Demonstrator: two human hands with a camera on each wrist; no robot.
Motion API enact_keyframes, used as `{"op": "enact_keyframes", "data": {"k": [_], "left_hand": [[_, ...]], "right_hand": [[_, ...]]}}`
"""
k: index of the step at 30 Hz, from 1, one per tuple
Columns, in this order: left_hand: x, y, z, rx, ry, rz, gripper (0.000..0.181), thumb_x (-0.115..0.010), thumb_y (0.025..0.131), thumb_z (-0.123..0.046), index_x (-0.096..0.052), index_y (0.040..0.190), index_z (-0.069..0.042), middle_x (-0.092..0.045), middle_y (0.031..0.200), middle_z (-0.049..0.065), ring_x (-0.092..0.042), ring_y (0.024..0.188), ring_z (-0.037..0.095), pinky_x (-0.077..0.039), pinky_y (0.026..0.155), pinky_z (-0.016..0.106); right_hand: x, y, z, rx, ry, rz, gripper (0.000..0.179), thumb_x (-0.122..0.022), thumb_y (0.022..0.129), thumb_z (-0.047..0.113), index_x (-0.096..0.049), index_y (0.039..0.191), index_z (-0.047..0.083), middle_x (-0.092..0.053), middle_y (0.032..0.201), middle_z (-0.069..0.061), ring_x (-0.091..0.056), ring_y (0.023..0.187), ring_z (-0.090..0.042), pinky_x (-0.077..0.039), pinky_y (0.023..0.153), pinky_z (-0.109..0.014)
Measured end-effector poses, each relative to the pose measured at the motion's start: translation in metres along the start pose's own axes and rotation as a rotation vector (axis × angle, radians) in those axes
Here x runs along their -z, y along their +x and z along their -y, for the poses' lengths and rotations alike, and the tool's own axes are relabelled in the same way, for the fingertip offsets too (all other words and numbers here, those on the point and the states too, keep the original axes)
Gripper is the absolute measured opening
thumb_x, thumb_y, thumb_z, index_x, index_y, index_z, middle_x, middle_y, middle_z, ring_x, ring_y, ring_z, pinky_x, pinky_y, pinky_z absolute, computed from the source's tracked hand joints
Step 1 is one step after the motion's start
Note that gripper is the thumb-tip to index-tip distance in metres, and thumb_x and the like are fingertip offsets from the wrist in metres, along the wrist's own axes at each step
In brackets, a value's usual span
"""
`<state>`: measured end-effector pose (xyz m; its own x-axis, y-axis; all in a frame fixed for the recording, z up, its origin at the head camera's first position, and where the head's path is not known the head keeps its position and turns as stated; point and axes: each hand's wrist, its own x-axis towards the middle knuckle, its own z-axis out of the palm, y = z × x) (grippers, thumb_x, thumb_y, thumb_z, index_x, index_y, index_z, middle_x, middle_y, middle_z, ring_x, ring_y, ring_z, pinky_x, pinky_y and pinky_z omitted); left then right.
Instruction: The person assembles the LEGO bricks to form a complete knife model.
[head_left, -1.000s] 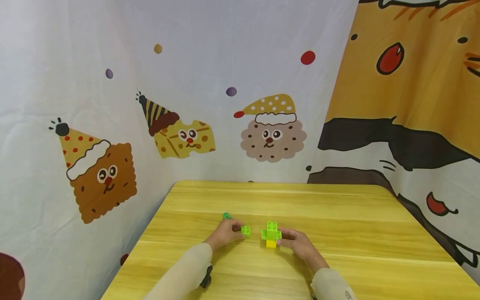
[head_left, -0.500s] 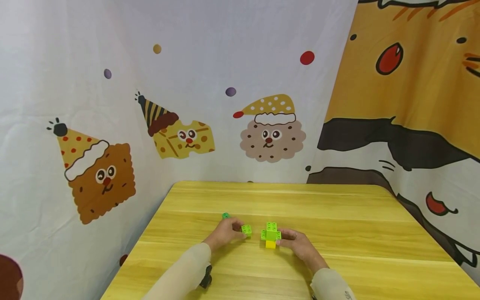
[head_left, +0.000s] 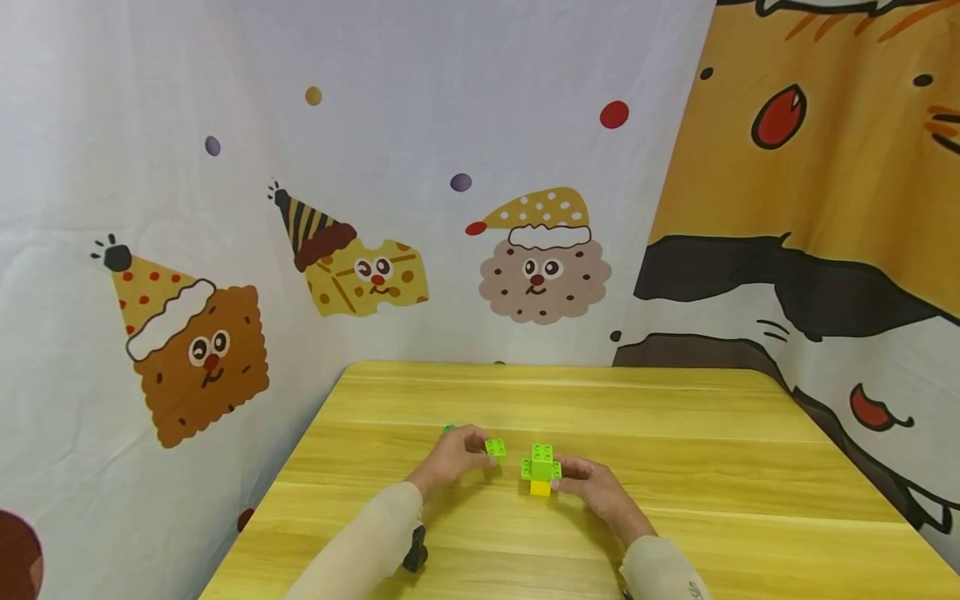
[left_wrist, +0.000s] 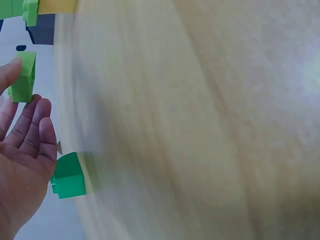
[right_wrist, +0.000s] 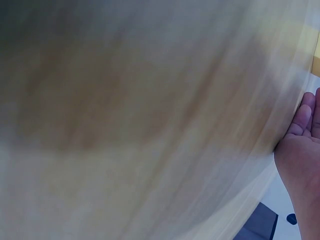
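Within left grip [head_left: 452, 456], studded lime brick [head_left: 496, 449]

Curtained-off indoor spot, cartoon-print drapes [head_left: 405, 108], wood-grain table [head_left: 675, 450]

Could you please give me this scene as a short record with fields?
Left hand: the left hand pinches a lime brick between thumb and fingers
Right hand: the right hand holds the right side of the stack
Stack: yellow at the bottom, lime above, studs up
Lime brick to stack: apart, brick to the left
Other brick: a dark green brick beyond the left hand, mostly hidden by it in the head view
Surface: wood-grain table
Background: white backdrop with cartoon faces
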<state>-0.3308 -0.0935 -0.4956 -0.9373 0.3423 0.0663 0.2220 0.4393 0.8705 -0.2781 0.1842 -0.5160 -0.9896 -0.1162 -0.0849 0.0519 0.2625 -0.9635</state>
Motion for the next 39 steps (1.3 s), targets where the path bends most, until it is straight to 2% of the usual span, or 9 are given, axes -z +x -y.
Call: {"op": "enact_keyframes", "data": {"k": [8, 15, 24, 32, 39], "left_hand": [[0.005, -0.001, -0.008, 0.017, -0.038, -0.026, 0.032, -0.077, 0.089, -0.026, -0.066, 0.117, -0.015, -0.062, 0.101, 0.001, -0.058, 0.089, 0.02, -0.051, 0.071, 0.035], [0.006, 0.001, -0.015, -0.015, -0.014, -0.05, 0.035, -0.074, 0.091, -0.028, -0.065, 0.122, -0.014, -0.062, 0.103, 0.0, -0.057, 0.095, 0.019, -0.05, 0.075, 0.036], [0.006, 0.003, -0.026, -0.009, -0.025, -0.079, 0.039, -0.077, 0.089, -0.03, -0.067, 0.123, -0.013, -0.064, 0.104, 0.0, -0.058, 0.1, 0.021, -0.05, 0.081, 0.04], [0.005, 0.005, -0.033, -0.014, -0.049, -0.083, 0.036, -0.076, 0.089, -0.033, -0.068, 0.12, -0.017, -0.064, 0.105, -0.003, -0.059, 0.1, 0.02, -0.05, 0.083, 0.039], [0.006, 0.007, -0.04, -0.04, -0.073, -0.079, 0.04, -0.076, 0.089, -0.037, -0.067, 0.122, -0.016, -0.065, 0.107, -0.001, -0.059, 0.102, 0.021, -0.05, 0.086, 0.043]], "right_hand": [[0.0, -0.001, 0.001, 0.001, 0.001, 0.0, 0.05, -0.08, 0.085, 0.021, -0.064, 0.128, 0.002, -0.067, 0.119, -0.009, -0.061, 0.108, -0.025, -0.044, 0.098, -0.05], [0.0, -0.001, 0.001, 0.001, 0.001, 0.0, 0.049, -0.08, 0.085, 0.021, -0.064, 0.128, 0.002, -0.067, 0.119, -0.01, -0.061, 0.108, -0.025, -0.045, 0.097, -0.049], [-0.001, -0.001, 0.001, -0.009, -0.006, -0.012, 0.049, -0.08, 0.085, 0.021, -0.065, 0.128, 0.003, -0.067, 0.119, -0.009, -0.06, 0.11, -0.027, -0.043, 0.099, -0.052], [-0.001, -0.001, 0.001, -0.013, -0.01, -0.021, 0.049, -0.081, 0.084, 0.02, -0.066, 0.127, 0.003, -0.067, 0.118, -0.009, -0.061, 0.109, -0.026, -0.043, 0.098, -0.051], [-0.002, 0.0, 0.001, -0.022, -0.013, -0.039, 0.047, -0.081, 0.083, 0.019, -0.067, 0.125, 0.003, -0.068, 0.117, -0.008, -0.061, 0.108, -0.025, -0.042, 0.099, -0.052]]}}
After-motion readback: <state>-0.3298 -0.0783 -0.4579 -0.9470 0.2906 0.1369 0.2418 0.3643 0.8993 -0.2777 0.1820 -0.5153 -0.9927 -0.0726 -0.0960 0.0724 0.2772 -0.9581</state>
